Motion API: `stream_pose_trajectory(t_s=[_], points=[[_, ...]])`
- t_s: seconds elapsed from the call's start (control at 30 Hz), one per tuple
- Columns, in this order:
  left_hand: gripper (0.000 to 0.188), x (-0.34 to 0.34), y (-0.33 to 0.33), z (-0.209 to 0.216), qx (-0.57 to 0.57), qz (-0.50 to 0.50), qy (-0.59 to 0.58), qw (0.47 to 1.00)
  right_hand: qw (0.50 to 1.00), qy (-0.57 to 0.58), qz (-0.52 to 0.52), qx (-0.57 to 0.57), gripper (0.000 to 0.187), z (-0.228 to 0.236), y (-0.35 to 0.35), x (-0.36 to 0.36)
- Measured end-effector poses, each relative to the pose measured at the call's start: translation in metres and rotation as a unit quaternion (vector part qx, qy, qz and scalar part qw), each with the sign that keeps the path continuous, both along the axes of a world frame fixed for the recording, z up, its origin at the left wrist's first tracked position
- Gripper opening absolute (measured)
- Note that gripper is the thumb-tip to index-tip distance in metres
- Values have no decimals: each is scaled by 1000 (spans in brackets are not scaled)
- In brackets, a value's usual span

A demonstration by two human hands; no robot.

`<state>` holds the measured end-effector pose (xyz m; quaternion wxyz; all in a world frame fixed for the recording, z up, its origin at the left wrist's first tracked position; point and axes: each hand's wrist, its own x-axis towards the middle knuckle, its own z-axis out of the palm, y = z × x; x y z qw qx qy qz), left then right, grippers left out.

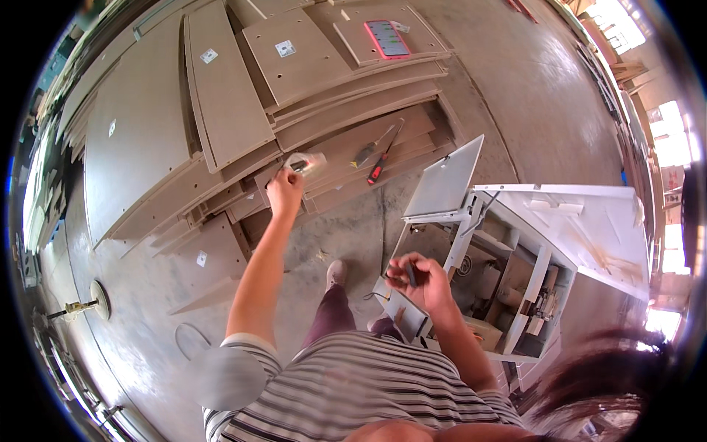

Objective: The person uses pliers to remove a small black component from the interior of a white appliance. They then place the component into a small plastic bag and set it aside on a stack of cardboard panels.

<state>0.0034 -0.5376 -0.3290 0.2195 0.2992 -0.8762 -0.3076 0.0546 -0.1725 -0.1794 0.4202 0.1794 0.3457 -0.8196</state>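
Stretched forward, my left hand (284,190) is closed on a small clear plastic bag (308,163) at the edge of the stacked panels. Something dark shows in the bag, too blurred to name. My right hand (427,286) is raised in front of me, fingers curled round a small dark object (411,275) whose kind I cannot make out. To the right of the bag, a screwdriver with a red and black handle (377,168) lies on the panels. Beside it rests another screwdriver with a yellowish handle (361,157).
Brown flat panels (140,125) lie stacked across the far left and middle. A pink-edged phone (387,40) rests on the stack. At my right stands an open white cabinet (567,258) with various pieces inside. A round-based stand (100,300) is on the floor at left.
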Motion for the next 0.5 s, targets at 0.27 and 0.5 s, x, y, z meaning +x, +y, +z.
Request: stream_pose_trajectory(t_s=[0.27,0.5], points=[[48,20,10,19,14,-54,42,998,810,434,300,255,22,-12,-186,-99],[59,20,5,27,17,-156,37,987,400,664,458,435,26,-103,-263,-146]])
